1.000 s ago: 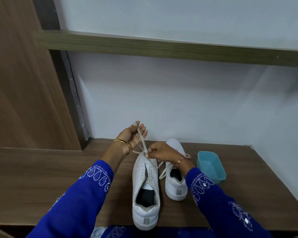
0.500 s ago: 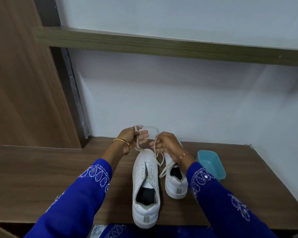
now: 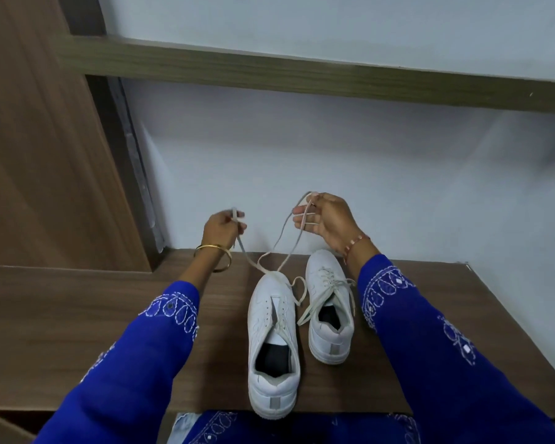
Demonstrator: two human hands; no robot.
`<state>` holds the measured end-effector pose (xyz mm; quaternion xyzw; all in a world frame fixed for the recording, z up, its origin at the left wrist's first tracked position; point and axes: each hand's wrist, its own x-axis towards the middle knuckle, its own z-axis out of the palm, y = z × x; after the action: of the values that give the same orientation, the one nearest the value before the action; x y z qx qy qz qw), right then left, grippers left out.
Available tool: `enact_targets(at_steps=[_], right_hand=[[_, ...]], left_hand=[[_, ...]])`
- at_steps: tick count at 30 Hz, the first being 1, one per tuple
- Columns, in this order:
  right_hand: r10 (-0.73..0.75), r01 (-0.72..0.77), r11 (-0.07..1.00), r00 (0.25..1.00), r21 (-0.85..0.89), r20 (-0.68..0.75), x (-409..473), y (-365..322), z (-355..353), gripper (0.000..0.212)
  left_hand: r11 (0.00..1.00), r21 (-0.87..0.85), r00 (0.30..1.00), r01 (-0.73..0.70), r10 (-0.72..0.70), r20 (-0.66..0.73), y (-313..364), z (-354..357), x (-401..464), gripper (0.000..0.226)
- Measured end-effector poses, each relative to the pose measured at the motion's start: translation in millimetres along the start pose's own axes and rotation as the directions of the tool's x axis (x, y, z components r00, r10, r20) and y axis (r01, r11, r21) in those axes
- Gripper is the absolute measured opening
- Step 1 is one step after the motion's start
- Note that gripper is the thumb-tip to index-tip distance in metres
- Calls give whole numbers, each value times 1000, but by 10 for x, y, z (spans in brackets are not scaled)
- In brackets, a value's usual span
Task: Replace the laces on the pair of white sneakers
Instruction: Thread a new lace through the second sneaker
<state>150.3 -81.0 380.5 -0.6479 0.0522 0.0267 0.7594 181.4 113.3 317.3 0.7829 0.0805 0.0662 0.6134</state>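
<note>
Two white sneakers stand side by side on the wooden shelf (image 3: 77, 315), toes toward the wall. The left sneaker (image 3: 271, 344) is nearer me and its tongue lies bare along most of its length. A cream lace (image 3: 279, 251) runs up from its toe end in two strands. My left hand (image 3: 221, 230) pinches one strand above and left of the toe. My right hand (image 3: 326, 219) holds the other strand, raised above the right sneaker (image 3: 329, 302), which has a loosely laced front with loose ends hanging.
A white wall rises just behind the shoes, with a wooden shelf board (image 3: 302, 75) overhead and a wooden panel (image 3: 39, 139) at the left. The shelf's front edge lies right under the left sneaker's heel. My blue sleeves cover the shelf's right side.
My hands have moved apart and upward, drawing the two lace strands out from the left sneaker's toe. The blue container beside the right shoe is no longer visible.
</note>
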Motion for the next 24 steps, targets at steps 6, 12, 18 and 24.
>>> enact_targets(at_steps=[6,12,18,24], right_hand=[[129,-125,956,992,-264,-2,-45,420,30,17],[222,-180,886,974,-427,49,-142,537,64,18],[201,-143,820,978,-554,45,-265,658,46,23],[248,-150,740,967,-656,59,-332,842,-115,20]], left_hand=[[674,738,900,-38,-298,318,-292,94,-326,28],[899,80,820,430,-425,384,-269,335,-494,34],[755,-255,744,605,-421,519,-234,418,-470,30],[694,-541,879,476,-345,330,-243,433,-433,18]])
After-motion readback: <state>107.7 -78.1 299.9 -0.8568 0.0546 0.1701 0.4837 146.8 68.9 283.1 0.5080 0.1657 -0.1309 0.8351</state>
